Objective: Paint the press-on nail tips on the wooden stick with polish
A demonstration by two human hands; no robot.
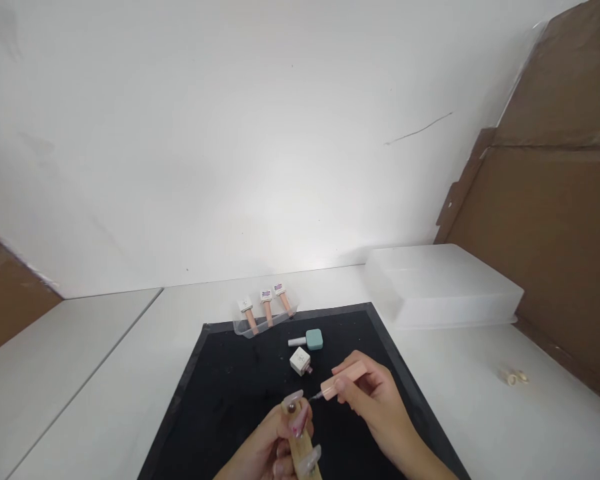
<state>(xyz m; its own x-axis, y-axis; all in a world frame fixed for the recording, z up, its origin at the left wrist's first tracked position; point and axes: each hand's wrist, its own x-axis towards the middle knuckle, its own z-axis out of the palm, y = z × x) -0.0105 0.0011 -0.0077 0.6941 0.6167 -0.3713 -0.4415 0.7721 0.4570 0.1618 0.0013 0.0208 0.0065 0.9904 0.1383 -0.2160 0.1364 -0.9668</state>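
The right hand (375,393) pinches a pale pink polish brush (343,380), lying nearly level, bristles pointing left at a clear nail tip on the wooden stick (303,443) clasped by the left hand (265,453) over the black mat (230,387).

Bright, even light fills the view, with a soft glare patch on the wall (290,207) near center and only faint shadows on the mat (230,387). Straight edges bow toward 3 and 9 o'clock. The hands at 6 o'clock look slightly soft.
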